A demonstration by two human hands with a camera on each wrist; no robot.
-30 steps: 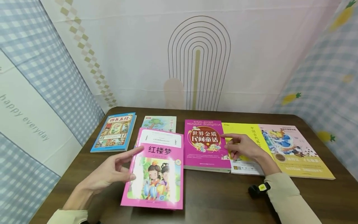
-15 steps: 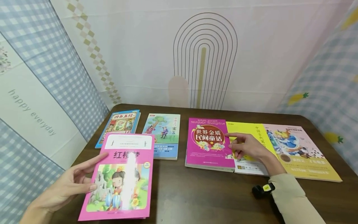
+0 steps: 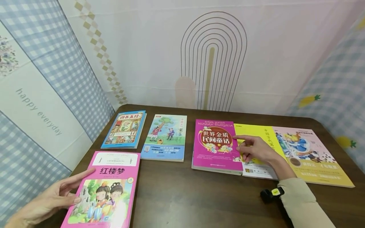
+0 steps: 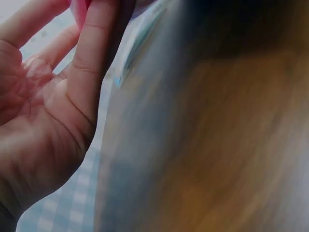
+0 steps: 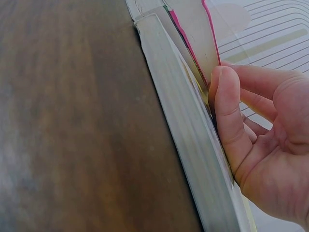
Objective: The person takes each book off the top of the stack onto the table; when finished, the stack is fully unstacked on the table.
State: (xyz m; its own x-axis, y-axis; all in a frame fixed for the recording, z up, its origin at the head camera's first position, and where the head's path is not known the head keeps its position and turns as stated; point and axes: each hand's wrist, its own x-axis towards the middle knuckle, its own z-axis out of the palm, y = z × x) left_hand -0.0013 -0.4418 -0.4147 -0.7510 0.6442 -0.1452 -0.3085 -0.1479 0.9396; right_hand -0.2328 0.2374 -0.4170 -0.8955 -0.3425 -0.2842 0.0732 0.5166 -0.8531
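In the head view my left hand pinches the left edge of a pink book, whose cover shows two cartoon figures. The left wrist view catches only a sliver of pink at those fingers. At the middle right, my right hand has its thumb and index fingertips on the right edge of a magenta book with a red round emblem. That book overlaps a yellow book beneath the hand. From the right wrist, the fingertips meet at the magenta cover's edge, above thick page edges.
A blue book lies at the table's back left. Beside it is a book with a tree on its cover. A pink and yellow book lies at the right, against the yellow one. Patterned cloth hangs behind the dark wooden table.
My left hand has carried the pink book left and toward me, uncovering the tree-cover book. The right hand stays at the magenta book. The head view has shifted slightly.
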